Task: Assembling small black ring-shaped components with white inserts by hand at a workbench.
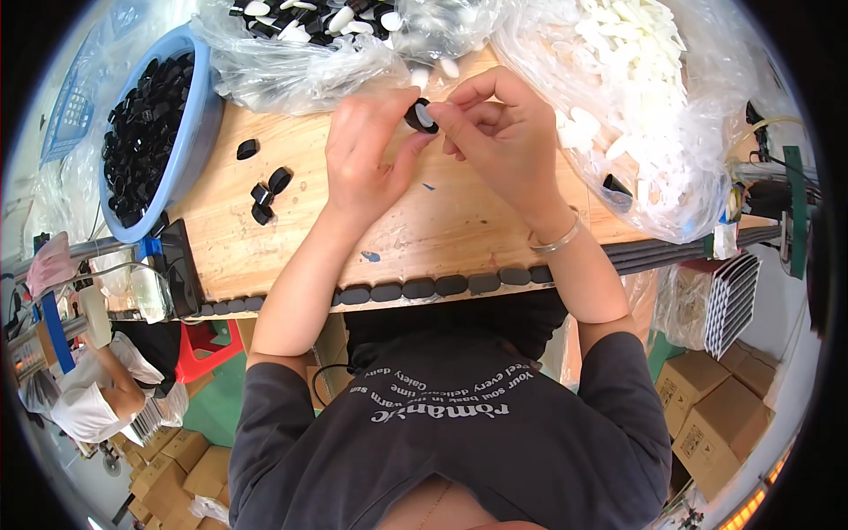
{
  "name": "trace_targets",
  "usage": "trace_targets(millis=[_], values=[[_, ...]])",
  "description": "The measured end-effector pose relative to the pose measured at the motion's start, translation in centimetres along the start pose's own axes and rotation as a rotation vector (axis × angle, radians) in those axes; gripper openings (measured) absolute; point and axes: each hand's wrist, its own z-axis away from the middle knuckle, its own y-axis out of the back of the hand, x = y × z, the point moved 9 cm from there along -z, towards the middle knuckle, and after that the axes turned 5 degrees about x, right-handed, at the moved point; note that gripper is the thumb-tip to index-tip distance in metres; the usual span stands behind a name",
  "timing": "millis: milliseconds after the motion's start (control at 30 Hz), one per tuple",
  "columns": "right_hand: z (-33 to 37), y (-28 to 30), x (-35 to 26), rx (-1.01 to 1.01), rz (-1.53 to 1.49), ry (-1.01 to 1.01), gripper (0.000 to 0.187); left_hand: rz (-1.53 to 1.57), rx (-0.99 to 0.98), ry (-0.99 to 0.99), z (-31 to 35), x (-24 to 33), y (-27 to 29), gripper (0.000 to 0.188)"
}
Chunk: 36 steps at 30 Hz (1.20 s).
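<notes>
Wooden desk (pixel 442 225), seen from above, with the person's two forearms entering from the lower edge. Along its far edge lie clear plastic bags: one of white oval pieces (pixel 636 53) at the right, one of mixed black and white pieces (pixel 309 26) at the centre. A blue basin (pixel 199 132) at the left end holds many small black caps. A row of black oval pieces (pixel 415 288) lines the near edge of the desk. Four loose black caps (pixel 265 190) lie on the bare wood between the basin and the hands.

Left hand (pixel 367 155): grip nearly closed, thumb and forefinger pinching a small black cap (pixel 420 117) from its left side. Right hand (pixel 508 132): grip likewise nearly closed, fingertips (pixel 442 115) pressed on the white oval insert (pixel 425 113) seated in the cap's open face. Both hands meet on this one piece, held above the desk near its far edge, just in front of the central bag. A thin bracelet (pixel 558 238) circles the right wrist.
</notes>
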Motion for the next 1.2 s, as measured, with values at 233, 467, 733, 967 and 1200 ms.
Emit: trace_targets(millis=[233, 467, 733, 967, 1200], values=[[0.0, 0.1, -0.2, 0.027, -0.058, 0.075, 0.015, -0.009, 0.026, -0.024, 0.1, 0.2, 0.1, 0.046], [0.6, -0.6, -1.7, 0.037, 0.218, 0.316, 0.014, -0.035, 0.057, -0.015, 0.0, 0.0, 0.5, 0.045], [1.3, -0.6, -3.2, 0.102, 0.319, 0.492, 0.015, -0.035, 0.073, -0.046, 0.0, 0.3, 1.0, 0.046], [1.3, -1.3, -3.0, 0.008, 0.270, 0.496, 0.010, -0.029, 0.081, -0.038, 0.0, 0.3, 1.2, 0.046], [1.6, -1.8, -3.0, -0.068, 0.301, 0.596, 0.017, -0.090, 0.082, -0.023, -0.2, -0.5, 1.4, 0.046]])
